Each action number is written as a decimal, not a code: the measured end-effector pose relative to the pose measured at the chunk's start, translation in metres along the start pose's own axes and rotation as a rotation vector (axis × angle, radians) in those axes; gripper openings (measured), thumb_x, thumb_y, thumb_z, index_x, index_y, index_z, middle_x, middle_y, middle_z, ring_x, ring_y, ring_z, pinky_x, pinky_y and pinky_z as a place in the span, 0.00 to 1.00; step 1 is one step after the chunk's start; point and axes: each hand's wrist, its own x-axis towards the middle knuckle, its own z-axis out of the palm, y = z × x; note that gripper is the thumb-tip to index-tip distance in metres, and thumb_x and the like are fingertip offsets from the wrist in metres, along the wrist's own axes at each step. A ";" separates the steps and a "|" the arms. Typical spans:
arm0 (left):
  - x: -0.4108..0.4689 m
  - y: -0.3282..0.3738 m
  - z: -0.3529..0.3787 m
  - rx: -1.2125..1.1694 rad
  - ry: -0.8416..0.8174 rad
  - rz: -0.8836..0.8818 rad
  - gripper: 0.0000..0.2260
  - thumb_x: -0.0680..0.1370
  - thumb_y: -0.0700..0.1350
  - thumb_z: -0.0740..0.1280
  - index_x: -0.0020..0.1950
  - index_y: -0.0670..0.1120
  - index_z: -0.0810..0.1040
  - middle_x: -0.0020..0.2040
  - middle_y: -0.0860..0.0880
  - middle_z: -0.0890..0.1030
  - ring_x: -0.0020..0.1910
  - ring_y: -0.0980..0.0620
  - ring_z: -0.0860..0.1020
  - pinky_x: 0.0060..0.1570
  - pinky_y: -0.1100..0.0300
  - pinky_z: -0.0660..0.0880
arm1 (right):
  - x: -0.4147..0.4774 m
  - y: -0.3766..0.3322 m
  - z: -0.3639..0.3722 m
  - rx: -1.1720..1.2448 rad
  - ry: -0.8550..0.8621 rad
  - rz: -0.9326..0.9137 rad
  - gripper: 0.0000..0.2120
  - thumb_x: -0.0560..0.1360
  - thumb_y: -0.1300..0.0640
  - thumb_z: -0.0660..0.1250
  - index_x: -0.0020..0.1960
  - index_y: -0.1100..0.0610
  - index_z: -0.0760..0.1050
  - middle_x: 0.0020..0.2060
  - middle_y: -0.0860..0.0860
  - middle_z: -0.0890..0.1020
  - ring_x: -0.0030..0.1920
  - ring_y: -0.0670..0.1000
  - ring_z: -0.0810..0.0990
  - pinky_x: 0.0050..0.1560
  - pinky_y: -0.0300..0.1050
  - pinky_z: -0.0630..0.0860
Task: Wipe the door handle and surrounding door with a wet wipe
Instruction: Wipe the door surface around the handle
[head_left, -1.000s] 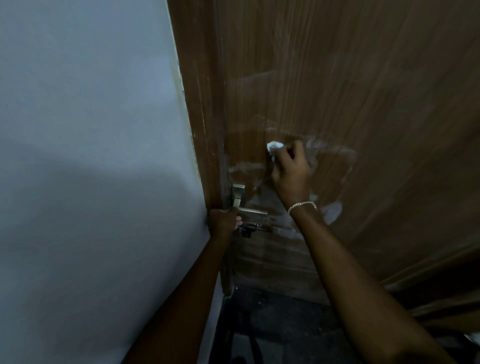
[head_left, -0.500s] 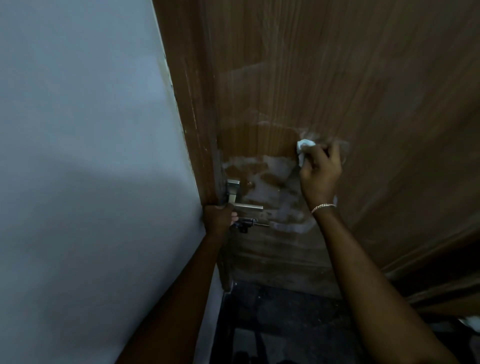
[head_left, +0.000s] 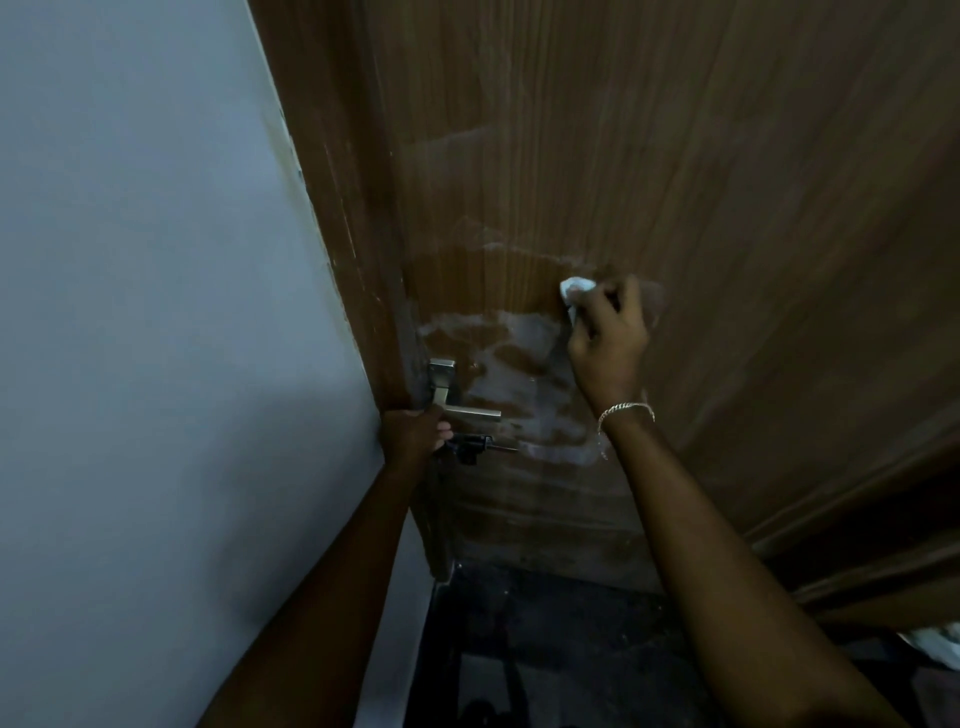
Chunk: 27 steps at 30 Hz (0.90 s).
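Since a second ago the right hand (head_left: 608, 345) has slid away from the door handle (head_left: 443, 384) toward 3 o'clock, carrying the wet wipe (head_left: 575, 287) with it; over the last half second it has hardly shifted. The left hand (head_left: 413, 434) has stayed where it was, fingers curled round the edge of the door (head_left: 675, 156) just under the handle.

A grey wall (head_left: 156, 312) fills the 9 o'clock side and a dark floor (head_left: 545, 649) lies at 6 o'clock. Pale smears (head_left: 524, 384) spread over the wood between the handle and the right wrist, which wears a bracelet (head_left: 626, 409). A small black fitting (head_left: 472, 444) juts out below the lever; what it is cannot be told.

The crumpled wipe is pinched in the right fingers and pressed to the door, showing at the hand's 11 o'clock, well apart from the handle.
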 end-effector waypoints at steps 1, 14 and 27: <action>0.000 0.001 0.000 0.000 0.002 -0.007 0.10 0.77 0.45 0.71 0.50 0.38 0.79 0.44 0.42 0.84 0.36 0.50 0.83 0.33 0.61 0.78 | -0.008 0.006 -0.003 0.002 -0.042 -0.010 0.08 0.78 0.64 0.64 0.53 0.59 0.82 0.48 0.52 0.74 0.46 0.51 0.78 0.45 0.47 0.78; 0.000 -0.002 0.005 0.003 0.047 0.034 0.09 0.77 0.45 0.71 0.46 0.39 0.80 0.45 0.40 0.85 0.40 0.46 0.84 0.36 0.58 0.79 | -0.021 0.048 -0.025 0.059 0.047 0.034 0.07 0.76 0.65 0.67 0.50 0.58 0.82 0.47 0.50 0.74 0.46 0.44 0.77 0.48 0.41 0.77; -0.004 0.002 0.004 -0.026 0.011 0.016 0.11 0.78 0.45 0.70 0.52 0.37 0.80 0.46 0.40 0.84 0.37 0.49 0.83 0.29 0.64 0.78 | -0.023 0.053 -0.008 0.047 -0.022 0.026 0.08 0.78 0.60 0.66 0.55 0.52 0.81 0.48 0.46 0.72 0.45 0.45 0.76 0.45 0.40 0.77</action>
